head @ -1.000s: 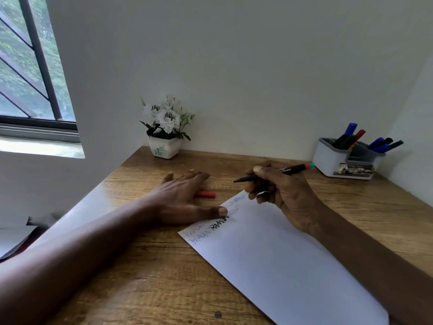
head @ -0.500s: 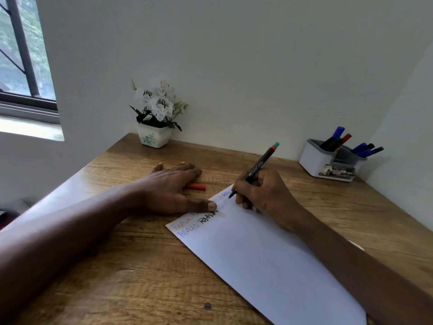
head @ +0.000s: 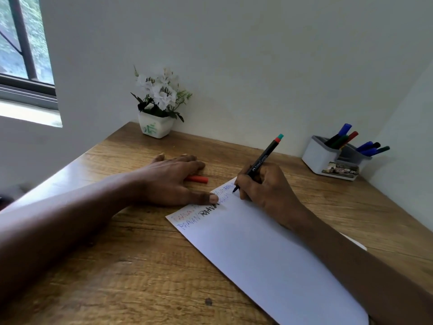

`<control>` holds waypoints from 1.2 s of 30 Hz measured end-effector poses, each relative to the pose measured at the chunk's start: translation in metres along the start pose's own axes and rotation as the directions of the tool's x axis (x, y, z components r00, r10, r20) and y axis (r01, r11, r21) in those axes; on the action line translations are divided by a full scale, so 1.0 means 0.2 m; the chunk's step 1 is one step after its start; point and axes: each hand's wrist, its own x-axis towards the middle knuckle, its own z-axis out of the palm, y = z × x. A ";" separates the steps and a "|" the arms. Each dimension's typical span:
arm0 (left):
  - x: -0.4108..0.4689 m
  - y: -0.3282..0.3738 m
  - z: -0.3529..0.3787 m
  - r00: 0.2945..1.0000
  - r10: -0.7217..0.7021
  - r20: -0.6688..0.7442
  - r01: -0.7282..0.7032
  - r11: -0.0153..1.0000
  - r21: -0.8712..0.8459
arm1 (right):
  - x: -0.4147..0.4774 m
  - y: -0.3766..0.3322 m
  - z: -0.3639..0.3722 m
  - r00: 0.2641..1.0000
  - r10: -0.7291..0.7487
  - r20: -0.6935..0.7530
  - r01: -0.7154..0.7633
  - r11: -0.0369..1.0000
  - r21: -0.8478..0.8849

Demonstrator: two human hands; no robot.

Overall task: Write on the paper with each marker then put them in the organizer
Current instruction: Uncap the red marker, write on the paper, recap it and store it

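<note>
A white sheet of paper [head: 264,252] lies slantwise on the wooden desk, with words in red, blue and black near its far corner. My right hand [head: 264,186] grips a black marker [head: 262,159] with a red and teal end, its tip touching the paper's far corner. My left hand [head: 168,181] lies flat on the desk, thumb pressing the paper's left edge. A red marker cap [head: 198,179] lies partly under its fingers. The grey-and-white organizer [head: 321,158] stands at the back right with several markers in it.
A small white pot of white flowers [head: 156,106] stands at the desk's back left corner. Walls close off the desk at the back and right. A window [head: 21,43] is at the upper left.
My right hand turned the marker from lying sideways above the paper to upright and lowered its tip onto the paper's far corner. The left hand stayed flat.
</note>
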 end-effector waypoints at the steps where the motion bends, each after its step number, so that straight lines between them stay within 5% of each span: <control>1: 0.00 0.00 0.00 1.000 0.005 -0.005 -0.005 1.000 0.001 | 0.00 0.00 0.00 1.000 0.001 0.009 -0.001 1.000 0.016; 36: -0.03 0.03 -0.02 1.000 0.000 -0.008 0.001 1.000 0.014 | 0.01 0.01 0.01 0.993 0.060 -0.104 -0.064 0.997 -0.035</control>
